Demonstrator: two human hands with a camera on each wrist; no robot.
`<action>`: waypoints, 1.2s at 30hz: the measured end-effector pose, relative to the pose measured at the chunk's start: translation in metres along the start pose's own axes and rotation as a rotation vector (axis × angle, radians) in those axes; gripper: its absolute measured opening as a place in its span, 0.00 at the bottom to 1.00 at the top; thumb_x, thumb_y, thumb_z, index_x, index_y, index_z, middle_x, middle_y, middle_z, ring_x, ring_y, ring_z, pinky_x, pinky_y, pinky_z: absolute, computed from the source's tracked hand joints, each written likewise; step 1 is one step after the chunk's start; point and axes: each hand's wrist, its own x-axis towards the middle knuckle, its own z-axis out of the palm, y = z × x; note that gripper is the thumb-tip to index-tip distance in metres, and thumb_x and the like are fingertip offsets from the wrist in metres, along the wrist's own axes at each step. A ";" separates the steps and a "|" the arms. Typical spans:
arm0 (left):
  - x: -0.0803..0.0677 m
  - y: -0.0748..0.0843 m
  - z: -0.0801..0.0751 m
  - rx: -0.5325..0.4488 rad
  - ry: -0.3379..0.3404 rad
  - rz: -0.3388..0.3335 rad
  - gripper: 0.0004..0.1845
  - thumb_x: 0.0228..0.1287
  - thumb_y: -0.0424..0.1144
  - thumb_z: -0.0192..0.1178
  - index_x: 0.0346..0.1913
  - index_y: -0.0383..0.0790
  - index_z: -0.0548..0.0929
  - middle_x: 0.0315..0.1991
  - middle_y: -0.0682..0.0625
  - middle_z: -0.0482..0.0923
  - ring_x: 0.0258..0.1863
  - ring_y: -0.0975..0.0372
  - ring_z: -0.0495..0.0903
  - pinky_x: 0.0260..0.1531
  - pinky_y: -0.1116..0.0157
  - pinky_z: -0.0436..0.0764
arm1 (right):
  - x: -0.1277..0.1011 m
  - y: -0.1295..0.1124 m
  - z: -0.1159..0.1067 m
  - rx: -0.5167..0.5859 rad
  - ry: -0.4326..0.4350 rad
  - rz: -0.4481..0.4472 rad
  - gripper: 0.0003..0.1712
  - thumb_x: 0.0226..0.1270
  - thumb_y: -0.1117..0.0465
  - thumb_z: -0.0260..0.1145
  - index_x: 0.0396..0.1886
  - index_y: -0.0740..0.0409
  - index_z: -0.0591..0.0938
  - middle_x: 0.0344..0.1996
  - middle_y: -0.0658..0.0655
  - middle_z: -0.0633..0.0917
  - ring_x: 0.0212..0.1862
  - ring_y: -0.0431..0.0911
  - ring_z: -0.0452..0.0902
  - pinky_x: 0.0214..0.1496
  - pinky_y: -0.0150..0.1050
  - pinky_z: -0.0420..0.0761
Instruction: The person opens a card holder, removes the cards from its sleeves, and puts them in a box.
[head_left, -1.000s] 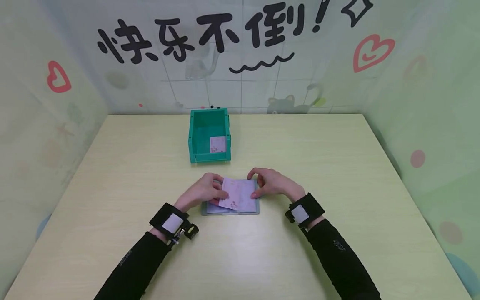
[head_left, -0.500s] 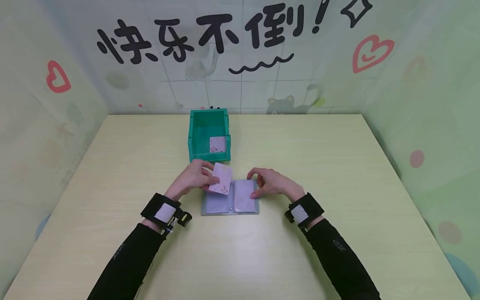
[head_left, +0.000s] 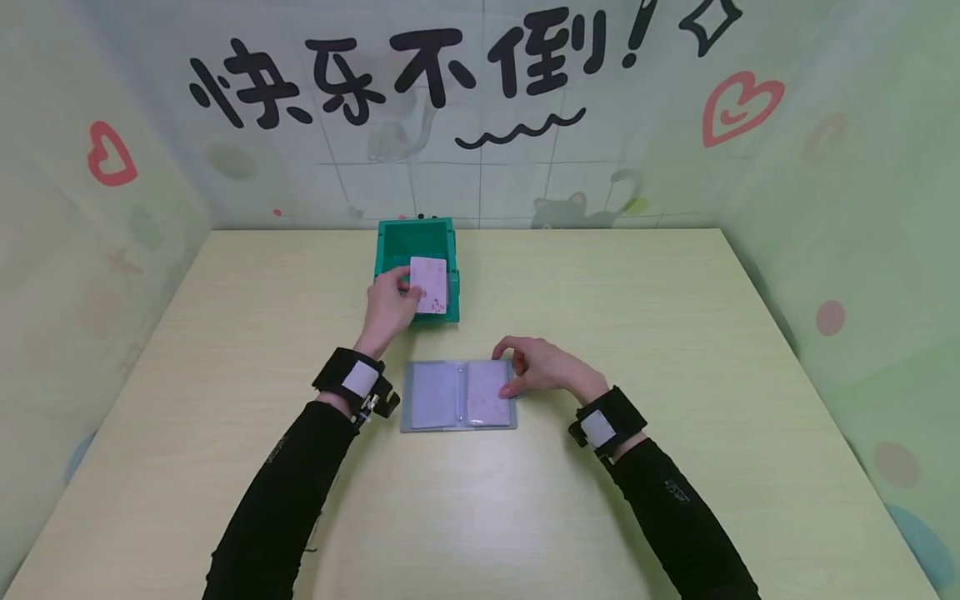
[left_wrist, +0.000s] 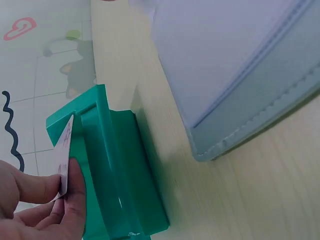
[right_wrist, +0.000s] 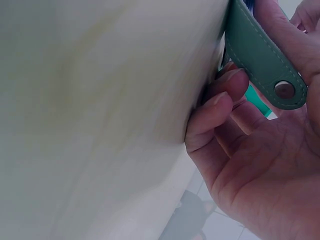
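Observation:
My left hand (head_left: pixel 403 293) pinches a pink flowered card (head_left: pixel 430 282) upright over the front of the green open box (head_left: pixel 405 237). In the left wrist view the card (left_wrist: pixel 64 152) shows edge-on between thumb and fingers, just above the box (left_wrist: pixel 117 170) wall. An open grey-green card holder (head_left: pixel 457 396) with clear sleeves lies flat in front of me. My right hand (head_left: pixel 525 367) holds its right edge, fingers curled at the top corner and thumb on the page. In the right wrist view its snap strap (right_wrist: pixel 265 57) lies across my fingers (right_wrist: pixel 220 100).
The pale wooden table (head_left: pixel 637 300) is bare to both sides of the box and holder. Decorated walls close it in at the back, left and right. The box's inside is mostly hidden behind the held card.
My left hand lifted the pink card off the holder and carried it forward to the green box. The right hand stayed on the holder, whose left sleeve now lies uncovered.

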 end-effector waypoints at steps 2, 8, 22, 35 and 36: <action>0.007 0.001 0.003 0.025 0.009 0.010 0.25 0.75 0.32 0.52 0.71 0.31 0.69 0.50 0.33 0.78 0.47 0.47 0.78 0.38 0.64 0.75 | -0.001 0.000 0.000 0.004 0.000 -0.003 0.30 0.59 0.56 0.77 0.60 0.52 0.76 0.31 0.54 0.73 0.37 0.47 0.71 0.37 0.35 0.67; 0.021 0.004 0.011 0.102 0.030 0.017 0.24 0.74 0.29 0.50 0.70 0.27 0.69 0.53 0.31 0.80 0.51 0.43 0.80 0.50 0.52 0.80 | -0.001 -0.001 -0.001 0.011 -0.003 0.000 0.30 0.59 0.55 0.77 0.60 0.51 0.76 0.31 0.54 0.73 0.38 0.46 0.71 0.38 0.35 0.67; 0.024 -0.007 0.027 0.270 0.030 0.035 0.15 0.70 0.27 0.55 0.56 0.27 0.80 0.56 0.32 0.82 0.55 0.41 0.81 0.54 0.47 0.81 | -0.001 0.000 0.003 0.002 0.002 -0.006 0.30 0.59 0.55 0.77 0.60 0.51 0.76 0.31 0.54 0.73 0.37 0.46 0.71 0.38 0.35 0.67; 0.017 -0.006 0.034 0.403 -0.073 0.030 0.17 0.73 0.36 0.49 0.23 0.35 0.74 0.26 0.43 0.69 0.31 0.51 0.75 0.24 0.61 0.70 | -0.003 0.000 0.003 0.003 0.005 -0.011 0.31 0.58 0.55 0.78 0.60 0.52 0.76 0.30 0.53 0.73 0.36 0.46 0.70 0.37 0.35 0.67; 0.016 -0.006 0.034 0.418 -0.075 0.030 0.18 0.73 0.37 0.49 0.23 0.35 0.73 0.29 0.42 0.71 0.34 0.49 0.76 0.26 0.58 0.73 | -0.003 0.000 0.003 0.004 0.005 -0.012 0.31 0.58 0.55 0.78 0.60 0.52 0.76 0.30 0.53 0.73 0.36 0.46 0.70 0.37 0.35 0.67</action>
